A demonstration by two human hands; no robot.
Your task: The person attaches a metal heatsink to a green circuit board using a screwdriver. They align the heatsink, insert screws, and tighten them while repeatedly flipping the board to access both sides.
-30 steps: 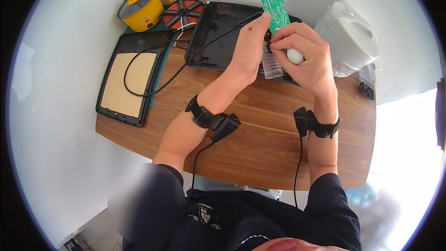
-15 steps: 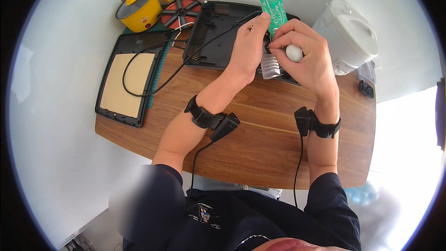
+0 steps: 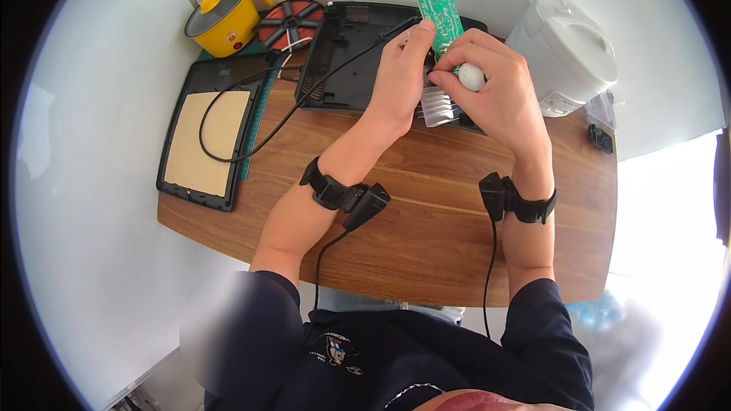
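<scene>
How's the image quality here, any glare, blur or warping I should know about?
Head view: strong fisheye, the wooden table edges bow outward and a black ring frames it; the lower right is blown out white; the circuit board, left hand and right hand are sharp and evenly lit.

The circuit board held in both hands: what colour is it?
Green circuit board, clearest in the head view.
</scene>
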